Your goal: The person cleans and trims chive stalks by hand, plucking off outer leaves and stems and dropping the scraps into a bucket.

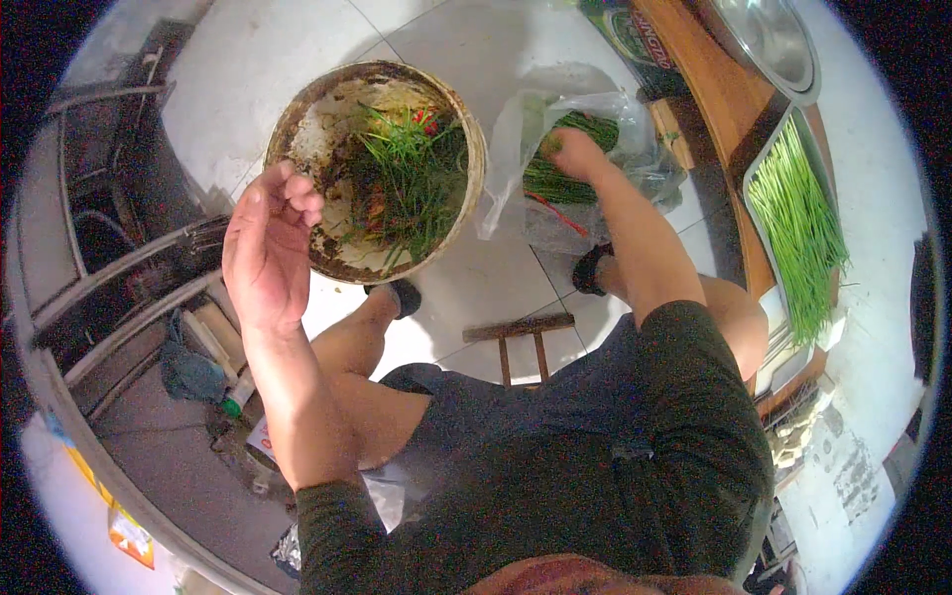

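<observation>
My left hand [274, 238] is raised near the left rim of a round, dirt-stained bucket [482, 160], palm up with the fingers curled and nothing seen in it. Loose green leafy stalks [405, 163] and some red bits lie in the bucket. To the right, my right hand [574, 155] reaches into a clear plastic bag [509, 149] and touches bundled long green stems [561, 186]. Its fingertips are partly hidden, so whether it grips stems cannot be told. A red strip [558, 214] lies by the lower end of the bundle.
At the right, a wooden bench [729, 82] bears a metal basin [770, 37] and a tray [755, 201] of long green stems [796, 223]. A wooden stool part [518, 327] shows between my legs. Metal framing [134, 260] stands at the left.
</observation>
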Demonstrator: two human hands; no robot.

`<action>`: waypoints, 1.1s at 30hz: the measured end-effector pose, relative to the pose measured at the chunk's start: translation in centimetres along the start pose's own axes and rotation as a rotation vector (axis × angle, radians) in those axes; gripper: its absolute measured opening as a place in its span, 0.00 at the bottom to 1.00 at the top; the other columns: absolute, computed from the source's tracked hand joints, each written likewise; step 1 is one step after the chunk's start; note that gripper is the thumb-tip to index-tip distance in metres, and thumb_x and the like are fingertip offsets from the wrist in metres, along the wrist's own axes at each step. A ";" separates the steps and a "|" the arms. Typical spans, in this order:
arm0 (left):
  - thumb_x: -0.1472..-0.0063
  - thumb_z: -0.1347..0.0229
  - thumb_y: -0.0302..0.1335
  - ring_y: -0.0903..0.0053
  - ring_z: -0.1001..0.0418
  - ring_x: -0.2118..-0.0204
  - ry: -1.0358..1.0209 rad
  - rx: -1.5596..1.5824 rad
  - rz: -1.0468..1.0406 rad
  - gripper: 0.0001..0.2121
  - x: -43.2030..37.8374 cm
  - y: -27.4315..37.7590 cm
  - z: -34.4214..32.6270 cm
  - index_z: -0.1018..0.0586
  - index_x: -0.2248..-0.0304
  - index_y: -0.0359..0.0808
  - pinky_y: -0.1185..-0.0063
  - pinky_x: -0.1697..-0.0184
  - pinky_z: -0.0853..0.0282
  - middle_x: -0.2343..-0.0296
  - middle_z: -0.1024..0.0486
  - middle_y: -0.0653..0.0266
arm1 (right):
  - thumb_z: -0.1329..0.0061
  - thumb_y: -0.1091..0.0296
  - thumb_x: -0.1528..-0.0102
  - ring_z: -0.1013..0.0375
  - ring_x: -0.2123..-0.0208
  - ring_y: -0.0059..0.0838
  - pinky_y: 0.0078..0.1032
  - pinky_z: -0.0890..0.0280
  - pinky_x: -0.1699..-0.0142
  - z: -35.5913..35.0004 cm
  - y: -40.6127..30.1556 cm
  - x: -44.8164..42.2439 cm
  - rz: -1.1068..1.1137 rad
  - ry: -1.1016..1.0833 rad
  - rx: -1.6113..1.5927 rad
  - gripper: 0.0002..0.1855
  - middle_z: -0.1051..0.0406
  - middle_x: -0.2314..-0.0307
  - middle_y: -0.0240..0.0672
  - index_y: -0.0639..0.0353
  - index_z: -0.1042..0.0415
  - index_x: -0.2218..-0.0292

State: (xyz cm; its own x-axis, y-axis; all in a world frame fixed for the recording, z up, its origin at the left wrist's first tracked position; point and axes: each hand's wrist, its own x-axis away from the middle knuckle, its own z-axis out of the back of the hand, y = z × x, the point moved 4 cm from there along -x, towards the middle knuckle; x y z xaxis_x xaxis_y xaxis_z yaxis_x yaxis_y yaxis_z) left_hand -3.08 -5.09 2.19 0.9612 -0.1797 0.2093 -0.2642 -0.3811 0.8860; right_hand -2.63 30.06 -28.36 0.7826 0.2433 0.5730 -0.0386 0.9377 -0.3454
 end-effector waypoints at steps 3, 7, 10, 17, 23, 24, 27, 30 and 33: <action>0.36 0.55 0.32 0.74 0.29 0.65 -0.010 0.029 0.017 0.16 -0.7 -1.1 -1.0 0.29 0.56 0.27 0.79 0.59 0.35 0.66 0.25 0.58 | 0.47 0.63 0.52 0.29 0.63 0.48 0.38 0.35 0.58 -0.9 5.5 0.0 -0.110 0.237 -0.166 0.15 0.27 0.67 0.46 0.57 0.28 0.63; 0.36 0.55 0.32 0.76 0.28 0.67 0.022 0.000 -0.009 0.15 0.2 -0.3 -0.4 0.28 0.57 0.28 0.79 0.60 0.35 0.67 0.25 0.59 | 0.49 0.63 0.49 0.28 0.66 0.46 0.36 0.35 0.60 3.2 2.3 2.1 -0.210 0.682 -0.424 0.12 0.27 0.69 0.46 0.58 0.29 0.64; 0.36 0.53 0.32 0.78 0.29 0.68 0.013 -0.016 0.006 0.14 -0.2 -1.0 -1.2 0.27 0.58 0.29 0.81 0.63 0.35 0.68 0.25 0.60 | 0.50 0.61 0.48 0.28 0.68 0.47 0.35 0.34 0.61 6.9 2.0 4.9 -0.132 0.444 -0.247 0.12 0.27 0.72 0.44 0.59 0.29 0.65; 0.36 0.54 0.31 0.75 0.30 0.66 0.057 -0.094 0.022 0.15 -0.1 -1.0 -1.7 0.29 0.55 0.27 0.81 0.61 0.38 0.66 0.26 0.60 | 0.53 0.60 0.46 0.30 0.72 0.29 0.27 0.36 0.64 15.8 2.8 11.4 -0.141 0.831 -0.849 0.13 0.26 0.75 0.34 0.62 0.26 0.70; 0.43 0.45 0.37 0.85 0.33 0.76 0.212 -0.713 -0.077 0.14 -0.1 -0.7 -4.1 0.21 0.70 0.31 0.84 0.70 0.37 0.78 0.27 0.69 | 0.54 0.66 0.43 0.27 0.71 0.27 0.25 0.31 0.64 24.9 -2.6 18.9 0.097 0.662 -1.130 0.11 0.27 0.73 0.37 0.67 0.30 0.67; 0.44 0.45 0.37 0.83 0.31 0.74 0.215 -0.757 -0.137 0.14 0.2 -0.3 -4.4 0.21 0.69 0.31 0.83 0.69 0.36 0.76 0.25 0.66 | 0.53 0.66 0.43 0.27 0.70 0.28 0.25 0.31 0.64 26.5 -4.9 19.9 0.149 0.630 -1.138 0.10 0.27 0.73 0.38 0.67 0.31 0.67; 0.47 0.43 0.35 0.71 0.26 0.63 0.083 -0.959 -0.264 0.21 -0.4 -0.9 -4.7 0.26 0.57 0.31 0.77 0.59 0.32 0.62 0.25 0.55 | 0.52 0.67 0.44 0.26 0.69 0.30 0.26 0.29 0.64 30.1 -12.2 23.6 0.217 0.584 -1.206 0.10 0.27 0.73 0.39 0.67 0.32 0.66; 0.49 0.41 0.35 0.69 0.29 0.56 -0.110 -0.734 -0.219 0.32 0.3 -2.4 -7.1 0.37 0.47 0.32 0.76 0.52 0.35 0.55 0.30 0.53 | 0.51 0.68 0.45 0.25 0.69 0.32 0.28 0.28 0.64 31.2 -16.8 23.6 0.291 0.474 -1.245 0.11 0.27 0.73 0.39 0.67 0.33 0.65; 0.50 0.39 0.35 0.70 0.32 0.53 -0.200 -0.947 -0.591 0.33 1.3 -4.7 -9.3 0.37 0.47 0.31 0.74 0.50 0.37 0.54 0.31 0.53 | 0.49 0.67 0.46 0.25 0.69 0.34 0.30 0.28 0.64 29.6 -22.4 21.9 0.423 0.272 -1.214 0.13 0.27 0.72 0.41 0.66 0.34 0.63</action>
State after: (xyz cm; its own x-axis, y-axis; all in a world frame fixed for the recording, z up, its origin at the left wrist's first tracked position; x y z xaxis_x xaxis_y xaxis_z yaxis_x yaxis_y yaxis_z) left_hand 0.19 4.91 2.13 0.8632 -0.3732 -0.3401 0.4746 0.3699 0.7987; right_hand -3.07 21.75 13.94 0.9528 0.2699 0.1387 0.1582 -0.0519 -0.9860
